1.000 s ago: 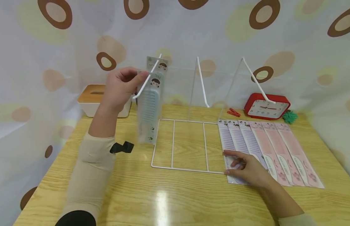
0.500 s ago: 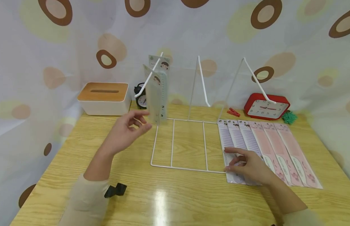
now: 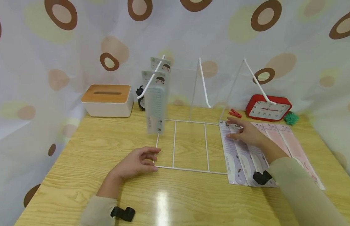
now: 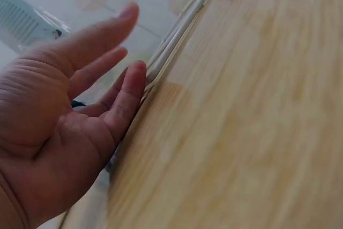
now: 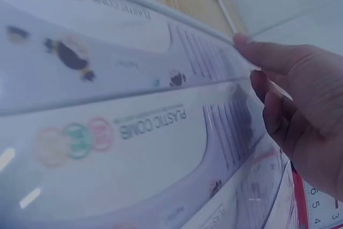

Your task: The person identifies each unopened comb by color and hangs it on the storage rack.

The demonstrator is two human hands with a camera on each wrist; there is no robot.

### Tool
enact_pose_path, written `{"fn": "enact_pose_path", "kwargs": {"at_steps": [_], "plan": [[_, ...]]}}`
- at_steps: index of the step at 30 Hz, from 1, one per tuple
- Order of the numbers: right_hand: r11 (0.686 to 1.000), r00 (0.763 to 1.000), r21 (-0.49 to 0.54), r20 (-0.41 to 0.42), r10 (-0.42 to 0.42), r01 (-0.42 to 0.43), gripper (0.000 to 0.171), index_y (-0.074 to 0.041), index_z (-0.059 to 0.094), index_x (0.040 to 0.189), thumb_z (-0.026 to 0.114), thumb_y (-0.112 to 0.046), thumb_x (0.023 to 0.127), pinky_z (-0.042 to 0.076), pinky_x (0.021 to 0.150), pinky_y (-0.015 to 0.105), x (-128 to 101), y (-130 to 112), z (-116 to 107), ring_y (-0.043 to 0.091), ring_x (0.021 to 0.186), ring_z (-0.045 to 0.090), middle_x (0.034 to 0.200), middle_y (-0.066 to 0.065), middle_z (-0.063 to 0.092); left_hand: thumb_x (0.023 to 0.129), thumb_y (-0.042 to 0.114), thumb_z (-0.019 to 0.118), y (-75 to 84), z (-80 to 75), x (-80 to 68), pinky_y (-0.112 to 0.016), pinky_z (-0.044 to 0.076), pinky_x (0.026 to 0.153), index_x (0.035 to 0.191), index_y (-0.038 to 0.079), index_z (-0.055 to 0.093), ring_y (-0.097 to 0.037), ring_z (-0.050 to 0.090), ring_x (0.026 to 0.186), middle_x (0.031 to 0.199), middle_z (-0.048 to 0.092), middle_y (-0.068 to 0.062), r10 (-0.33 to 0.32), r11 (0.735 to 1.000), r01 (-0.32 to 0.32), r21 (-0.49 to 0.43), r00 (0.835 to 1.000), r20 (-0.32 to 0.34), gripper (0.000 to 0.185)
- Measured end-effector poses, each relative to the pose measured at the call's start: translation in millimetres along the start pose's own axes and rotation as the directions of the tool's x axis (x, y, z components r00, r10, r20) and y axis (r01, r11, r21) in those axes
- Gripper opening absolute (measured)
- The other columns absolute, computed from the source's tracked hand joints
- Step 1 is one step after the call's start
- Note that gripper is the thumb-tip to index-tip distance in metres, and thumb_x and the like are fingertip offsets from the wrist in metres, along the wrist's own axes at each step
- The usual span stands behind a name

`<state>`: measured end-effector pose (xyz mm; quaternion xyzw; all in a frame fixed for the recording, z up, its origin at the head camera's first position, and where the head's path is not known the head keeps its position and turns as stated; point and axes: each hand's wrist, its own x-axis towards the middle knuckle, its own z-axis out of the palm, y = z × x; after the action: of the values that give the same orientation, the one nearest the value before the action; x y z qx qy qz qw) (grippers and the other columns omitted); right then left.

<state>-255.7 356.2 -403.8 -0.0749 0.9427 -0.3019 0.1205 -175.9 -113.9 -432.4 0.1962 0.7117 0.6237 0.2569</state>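
Observation:
My left hand [image 3: 136, 161] rests with loosely bent fingers at the front left corner of a white wire display rack [image 3: 189, 169]; the left wrist view shows nothing in its grasp. Over the upper end of the purple packaged combs [image 3: 233, 161], my right hand [image 3: 245, 133] hovers with thumb and fingers apart. In the right wrist view its fingertips are close to the edge of the nearest purple pack [image 5: 128, 73], holding nothing. Two pale blue-green packaged combs [image 3: 155, 103] hang one behind the other on the rack's left hook. The middle hook [image 3: 203, 84] and right hook [image 3: 257, 81] carry nothing.
Pink packaged combs [image 3: 286, 139] lie overlapping right of the purple ones. Behind stand a red clock [image 3: 267, 108], a red clip [image 3: 235, 113] and a green pompom-like thing [image 3: 291, 118]. A tissue box [image 3: 107, 108] and small black clock [image 3: 141, 102] are at the back left.
My left hand let go of the front blue-green comb on the left hook and came down to the rack's base. The comb swung and now hangs facing forward. My right hand moved up along the purple packs.

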Motion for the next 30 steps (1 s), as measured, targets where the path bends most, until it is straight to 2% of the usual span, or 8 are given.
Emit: {"fn": "enact_pose_path", "kwargs": {"at_steps": [5,8,11,15,18,23,26,30], "plan": [[0.994,0.998,-0.099,0.038,0.041,-0.037,0.095,-0.017,0.035,0.156,0.084,-0.041,0.079,0.043,0.068,0.032,11,4,-2,0.021,0.073,0.051,0.141,0.017,0.052,0.082,0.007,0.082,-7.8,2.2,3.8,-0.023,0.056,0.082,0.142,0.000,0.051,-0.019,0.057,0.097,0.117,0.056,-0.017,-0.021,0.998,0.022,0.057,0.999,-0.029,0.067],[0.986,0.996,-0.156,0.055,0.068,-0.058,0.102,-0.018,0.033,0.157,0.085,-0.048,0.075,0.051,0.082,0.043,15,2,-4,0.028,0.089,0.057,0.145,0.019,0.047,0.083,0.009,0.082,-10.4,2.6,6.2,-0.024,0.056,0.079,0.138,-0.002,0.054,-0.016,0.059,0.091,0.109,0.058,-0.014,-0.030,0.993,0.038,0.110,0.997,-0.074,0.063],[0.982,0.996,-0.183,0.062,0.059,-0.046,0.102,-0.016,0.035,0.156,0.086,-0.049,0.073,0.047,0.097,0.055,20,-1,-7,0.035,0.106,0.054,0.150,0.021,0.043,0.082,0.011,0.082,-11.1,3.2,7.2,-0.024,0.056,0.077,0.135,-0.003,0.057,-0.016,0.062,0.087,0.103,0.062,-0.013,-0.034,0.987,0.053,0.152,0.991,-0.126,0.060],[0.986,0.998,-0.168,0.053,0.030,-0.021,0.096,-0.014,0.041,0.153,0.087,-0.043,0.074,0.048,0.087,0.044,26,-3,-9,0.033,0.101,0.052,0.139,0.021,0.047,0.080,0.012,0.084,-10.0,5.0,7.9,-0.024,0.056,0.076,0.132,-0.003,0.060,-0.016,0.064,0.084,0.099,0.065,-0.012,-0.030,0.982,0.063,0.180,0.983,-0.183,0.058],[0.992,1.000,-0.127,0.025,0.016,-0.013,0.087,-0.011,0.045,0.151,0.086,-0.035,0.078,0.043,0.074,0.034,28,-2,-6,0.029,0.089,0.052,0.123,0.021,0.052,0.079,0.015,0.085,-10.5,7.8,8.0,-0.025,0.055,0.077,0.129,0.000,0.063,-0.014,0.065,0.081,0.094,0.068,-0.009,-0.032,0.976,0.077,0.203,0.976,-0.216,0.057],[0.997,0.992,0.006,-0.104,0.078,-0.077,0.063,-0.012,0.053,0.145,0.078,-0.024,0.088,0.046,0.071,0.025,31,4,1,0.027,0.091,0.052,0.123,0.019,0.055,0.078,0.018,0.087,-10.9,10.0,7.8,-0.028,0.052,0.080,0.126,0.003,0.066,-0.014,0.064,0.079,0.086,0.070,-0.004,-0.039,0.965,0.101,0.241,0.967,-0.251,0.055],[0.980,0.969,0.143,-0.182,0.165,-0.140,0.053,-0.013,0.057,0.141,0.073,-0.027,0.092,0.046,0.071,0.021,32,7,3,0.026,0.098,0.049,0.130,0.015,0.056,0.077,0.018,0.087,-10.1,9.8,7.9,-0.029,0.052,0.082,0.124,0.003,0.066,-0.014,0.063,0.079,0.087,0.070,-0.004,-0.037,0.963,0.104,0.247,0.965,-0.261,0.054],[0.943,0.945,0.282,-0.220,0.241,-0.175,0.052,-0.014,0.059,0.140,0.071,-0.036,0.094,0.044,0.069,0.020,35,9,-1,0.019,0.096,0.048,0.120,0.003,0.061,0.078,0.019,0.087,-8.7,8.6,8.0,-0.030,0.051,0.082,0.124,0.005,0.066,-0.014,0.063,0.080,0.086,0.069,-0.004,-0.042,0.966,0.107,0.236,0.964,-0.264,0.053]]}}
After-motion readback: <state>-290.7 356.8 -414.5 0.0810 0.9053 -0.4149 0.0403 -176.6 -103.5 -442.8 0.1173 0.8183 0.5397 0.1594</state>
